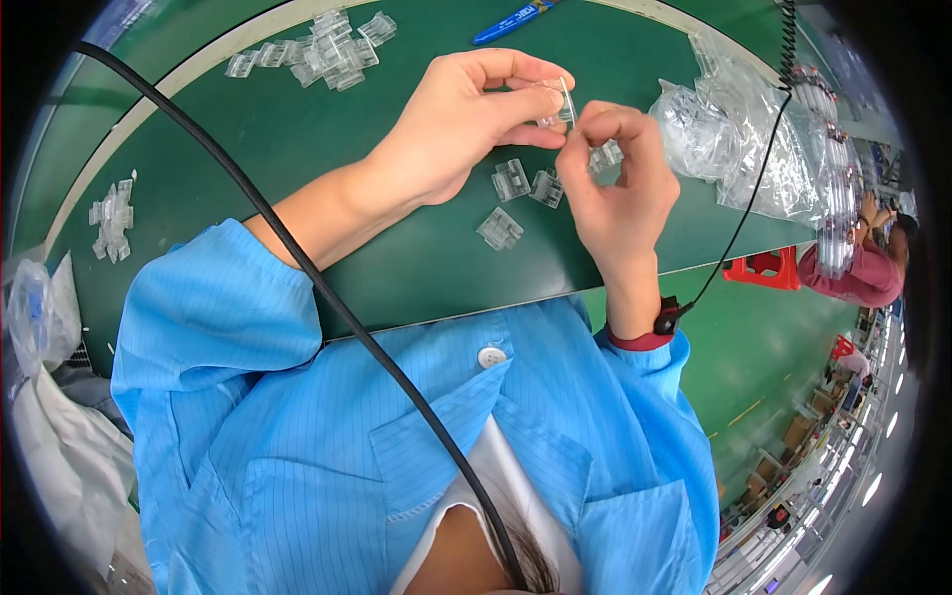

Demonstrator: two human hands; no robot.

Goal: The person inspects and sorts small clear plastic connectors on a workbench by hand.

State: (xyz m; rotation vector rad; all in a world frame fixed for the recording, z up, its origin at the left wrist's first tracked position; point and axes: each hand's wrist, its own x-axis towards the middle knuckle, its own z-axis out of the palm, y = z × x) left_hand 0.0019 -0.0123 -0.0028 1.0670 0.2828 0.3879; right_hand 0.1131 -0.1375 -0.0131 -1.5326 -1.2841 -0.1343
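Note:
Between the thumb and fingers of my left hand (476, 109) is a clear plastic part (560, 103), held above the green table. My right hand (623, 164) pinches at the near edge of that same part, thumb against forefinger; whatever sits between those fingertips is too small to make out. Below the hands lie several loose clear plastic pieces (500, 229), and one more (606, 155) shows partly behind my right hand. A wrist strap (666, 322) with a thin black cord circles my right wrist.
A heap of clear pieces (332, 52) lies at the back, a smaller pile (112, 220) at the left. A blue pen-shaped tool (513, 22) rests at the far edge. Clear plastic bags (739, 139) fill the right side. A black cable (248, 188) crosses the view. Another person (855, 273) sits far right.

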